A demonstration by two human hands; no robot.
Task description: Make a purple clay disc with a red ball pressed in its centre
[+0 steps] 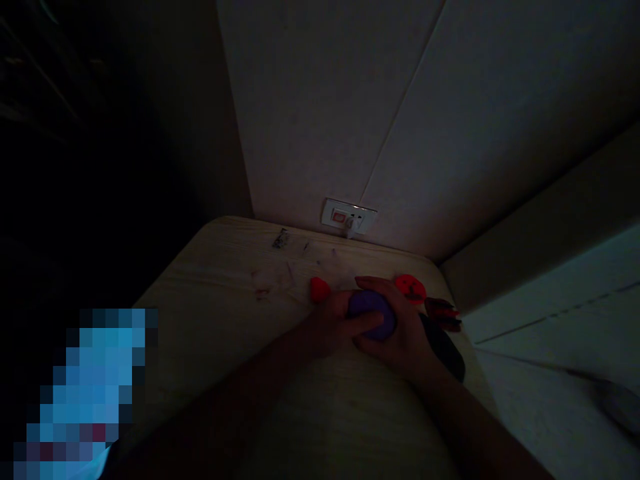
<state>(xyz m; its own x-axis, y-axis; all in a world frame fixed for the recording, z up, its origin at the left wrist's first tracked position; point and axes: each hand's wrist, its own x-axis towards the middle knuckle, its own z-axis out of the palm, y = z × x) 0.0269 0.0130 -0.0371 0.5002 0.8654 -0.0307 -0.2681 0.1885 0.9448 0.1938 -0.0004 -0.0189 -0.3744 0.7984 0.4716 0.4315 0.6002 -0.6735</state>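
In dim light both my hands meet over a small light wooden table (225, 293). My right hand (405, 337) cups a purple rounded lump (373, 310), its fingers curled over the top. My left hand (333, 323) presses against the lump from the left, thumb on its front. A small red piece (319, 289) lies just left of my hands. A flat red round piece with dark marks (411, 288) lies just behind them on the right.
A wall socket with a plug (349, 218) sits on the wall behind the table. A dark flat object (445, 350) lies by my right wrist, with dark red bits (443, 312) near it. Small scraps (280, 239) lie at the back. A pale bed surface (560, 320) is on the right.
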